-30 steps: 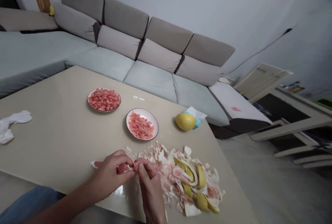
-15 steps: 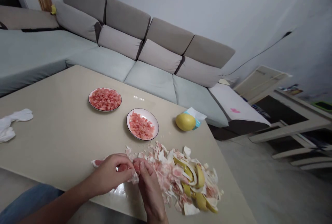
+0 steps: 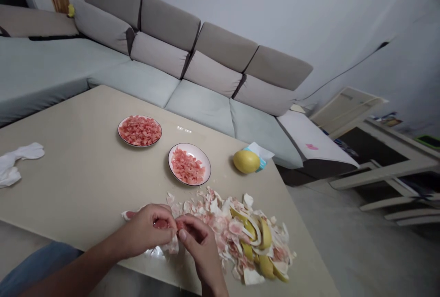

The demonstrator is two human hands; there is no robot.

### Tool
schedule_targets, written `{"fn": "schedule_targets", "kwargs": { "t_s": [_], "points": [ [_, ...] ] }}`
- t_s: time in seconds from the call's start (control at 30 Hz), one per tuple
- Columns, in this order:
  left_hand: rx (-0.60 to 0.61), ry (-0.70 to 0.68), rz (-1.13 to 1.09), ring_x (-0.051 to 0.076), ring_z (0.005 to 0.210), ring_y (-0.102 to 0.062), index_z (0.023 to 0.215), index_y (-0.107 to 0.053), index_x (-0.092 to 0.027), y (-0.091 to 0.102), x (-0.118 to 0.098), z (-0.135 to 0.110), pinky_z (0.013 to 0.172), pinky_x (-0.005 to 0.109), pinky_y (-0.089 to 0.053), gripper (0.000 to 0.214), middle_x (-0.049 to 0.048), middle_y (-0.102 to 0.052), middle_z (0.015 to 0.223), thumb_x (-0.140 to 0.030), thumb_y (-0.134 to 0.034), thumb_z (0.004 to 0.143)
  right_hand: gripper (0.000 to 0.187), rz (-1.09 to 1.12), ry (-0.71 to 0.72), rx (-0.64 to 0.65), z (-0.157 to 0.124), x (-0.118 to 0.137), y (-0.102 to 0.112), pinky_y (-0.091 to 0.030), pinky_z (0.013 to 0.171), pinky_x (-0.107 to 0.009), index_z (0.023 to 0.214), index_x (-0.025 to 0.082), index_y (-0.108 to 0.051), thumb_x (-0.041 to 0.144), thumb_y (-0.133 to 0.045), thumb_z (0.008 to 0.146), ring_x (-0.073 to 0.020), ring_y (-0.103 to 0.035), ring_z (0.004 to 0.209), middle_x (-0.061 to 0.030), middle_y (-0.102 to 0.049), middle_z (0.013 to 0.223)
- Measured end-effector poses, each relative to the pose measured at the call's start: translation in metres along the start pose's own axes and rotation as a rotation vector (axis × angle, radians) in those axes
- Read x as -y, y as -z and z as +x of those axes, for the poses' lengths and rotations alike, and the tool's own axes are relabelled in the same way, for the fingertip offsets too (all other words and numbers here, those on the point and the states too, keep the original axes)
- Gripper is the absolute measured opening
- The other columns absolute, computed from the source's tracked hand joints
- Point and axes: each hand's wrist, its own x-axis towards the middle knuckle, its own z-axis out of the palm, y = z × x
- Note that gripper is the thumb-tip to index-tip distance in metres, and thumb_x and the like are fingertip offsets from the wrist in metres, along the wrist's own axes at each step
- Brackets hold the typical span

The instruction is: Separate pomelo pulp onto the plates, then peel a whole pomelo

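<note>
Over the table's near edge, my left hand (image 3: pixel 146 230) is closed around a red pomelo segment (image 3: pixel 161 223), partly hidden by the fingers, with pale membrane hanging below. My right hand (image 3: pixel 204 249) meets it, thumb and forefinger pinched on a small red piece of pomelo flesh (image 3: pixel 180 225). Behind my left hand lies another red piece with white skin (image 3: pixel 129 215). To the right spreads a heap of membrane scraps and yellow-green rind (image 3: pixel 265 235). Beyond the hands, a white dark-rimmed plate (image 3: pixel 202 156) carries some pink pulp (image 3: pixel 187 167).
A second plate (image 3: pixel 139 146), piled with pulp, stands farther back left. A whole yellow pomelo (image 3: pixel 246 162) sits before a blue tissue pack (image 3: pixel 263 163) near the table's right edge. Crumpled white tissue (image 3: pixel 29 152) lies far left. A grey sofa (image 3: pixel 199 107) runs behind the table (image 3: pixel 82 168).
My right hand has turned and its fingers have spread apart from the palm, with thumb and forefinger still at the segment. My left hand has barely moved. The plates are unchanged.
</note>
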Motion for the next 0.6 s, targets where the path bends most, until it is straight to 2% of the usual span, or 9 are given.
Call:
{"fn": "schedule_targets", "kwargs": {
  "t_s": [0.13, 0.27, 0.33, 0.4, 0.47, 0.53, 0.6],
  "points": [
    [0.048, 0.121, -0.138, 0.006, 0.048, -0.036, 0.066, -0.064, -0.014, 0.001, -0.006, -0.001, 0.039, 0.019, -0.027, 0.013, -0.0019, -0.05, 0.073, -0.026, -0.06, 0.068, 0.028, 0.169, -0.035, 0.008, 0.001, -0.006, -0.001, -0.044, 0.064, -0.027, 0.085, 0.019, -0.075, 0.043, -0.076, 0.072, -0.0158, -0.057, 0.066, -0.0035, -0.067, 0.073],
    [0.072, 0.152, -0.219, 0.005, 0.046, -0.038, 0.064, -0.058, -0.014, 0.004, -0.008, -0.001, 0.038, 0.017, -0.028, 0.013, -0.0021, -0.051, 0.069, -0.027, -0.061, 0.067, 0.031, 0.342, -0.045, -0.026, 0.001, -0.012, -0.001, -0.041, 0.056, -0.026, 0.08, 0.016, -0.075, 0.045, -0.075, 0.073, -0.0126, -0.052, 0.056, -0.0019, -0.06, 0.06],
    [0.073, 0.157, -0.224, 0.006, 0.047, -0.04, 0.071, -0.06, -0.014, 0.006, -0.006, -0.001, 0.038, 0.017, -0.031, 0.012, -0.0028, -0.051, 0.065, -0.027, -0.06, 0.07, 0.032, 0.377, -0.055, -0.035, 0.001, -0.014, 0.001, -0.04, 0.056, -0.025, 0.083, 0.015, -0.075, 0.046, -0.073, 0.076, -0.0117, -0.05, 0.055, -0.0019, -0.059, 0.06],
    [0.082, 0.149, -0.231, 0.008, 0.048, -0.043, 0.083, -0.063, -0.015, 0.006, -0.004, 0.0, 0.04, 0.017, -0.035, 0.015, -0.0042, -0.049, 0.06, -0.026, -0.058, 0.072, 0.034, 0.377, -0.064, -0.031, 0.0, -0.016, 0.004, -0.04, 0.056, -0.024, 0.088, 0.015, -0.075, 0.046, -0.071, 0.078, -0.0113, -0.05, 0.056, -0.0018, -0.059, 0.061],
    [0.078, 0.113, -0.243, 0.01, 0.052, -0.046, 0.089, -0.065, -0.016, 0.007, -0.003, 0.0, 0.041, 0.018, -0.04, 0.019, -0.0023, -0.052, 0.067, -0.024, -0.057, 0.073, 0.035, 0.338, -0.067, -0.045, 0.0, -0.015, 0.007, -0.041, 0.057, -0.024, 0.097, 0.016, -0.074, 0.046, -0.069, 0.08, -0.0116, -0.051, 0.058, -0.0019, -0.06, 0.066],
    [0.057, 0.076, -0.244, 0.009, 0.055, -0.048, 0.082, -0.065, -0.015, 0.007, -0.003, 0.001, 0.04, 0.018, -0.04, 0.015, 0.0012, -0.056, 0.083, -0.023, -0.057, 0.072, 0.034, 0.25, -0.053, -0.092, 0.0, -0.012, 0.009, -0.043, 0.059, -0.024, 0.102, 0.019, -0.071, 0.044, -0.07, 0.08, -0.0119, -0.053, 0.061, -0.0017, -0.061, 0.071],
    [0.056, 0.08, -0.239, 0.008, 0.052, -0.046, 0.076, -0.063, -0.015, 0.008, -0.003, 0.001, 0.038, 0.017, -0.036, 0.013, 0.0015, -0.056, 0.082, -0.025, -0.056, 0.074, 0.029, 0.137, -0.028, -0.136, 0.0, -0.006, 0.009, -0.043, 0.06, -0.023, 0.099, 0.02, -0.07, 0.042, -0.071, 0.08, -0.012, -0.054, 0.064, -0.0013, -0.062, 0.075]
  ]
}}
